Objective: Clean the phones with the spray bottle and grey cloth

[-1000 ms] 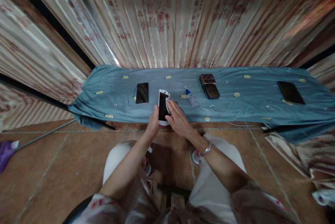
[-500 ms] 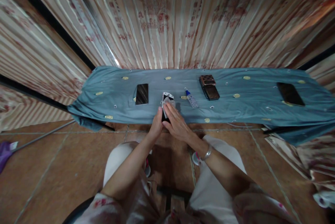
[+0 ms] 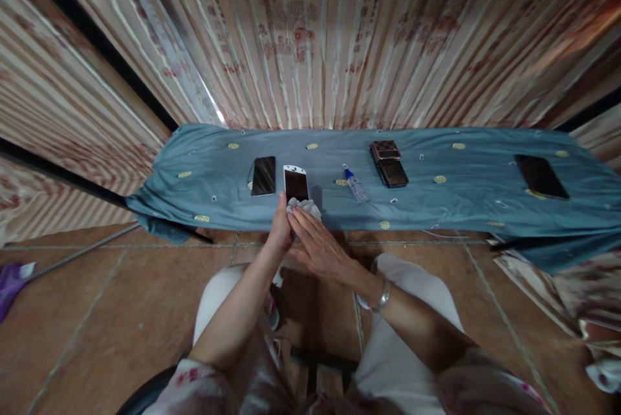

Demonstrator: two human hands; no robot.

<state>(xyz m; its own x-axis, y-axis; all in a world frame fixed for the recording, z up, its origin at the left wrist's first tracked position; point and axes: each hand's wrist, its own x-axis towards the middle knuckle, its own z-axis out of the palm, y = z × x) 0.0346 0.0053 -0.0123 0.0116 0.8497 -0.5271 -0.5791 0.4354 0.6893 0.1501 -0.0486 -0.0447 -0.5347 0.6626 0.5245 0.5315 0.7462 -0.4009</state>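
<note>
A white-framed phone (image 3: pixel 297 183) with a dark screen is held up at the table's front edge, its lower end in my left hand (image 3: pixel 281 226). My left thumb lies along the phone's left side. My right hand (image 3: pixel 317 244) presses a crumpled pale cloth or tissue (image 3: pixel 305 207) on the lower part of the screen, its fingers laid over it. The phone's bottom end is hidden behind the cloth and hands. Just right of the phone lies a small clear bottle (image 3: pixel 358 190) with a blue top. To the left lies a black phone (image 3: pixel 263 176).
The narrow table wears a blue-green cloth (image 3: pixel 218 176) with yellow printed spots. A brown, checked folding case or phone (image 3: pixel 389 164) lies right of the bottle, and another dark phone (image 3: pixel 541 176) near the right end. Behind hangs a striped curtain (image 3: pixel 330 46). Dark poles flank the table.
The cloth and my right hand have slid down the screen toward me, baring its upper part. The phone and my left hand have shifted a little left.
</note>
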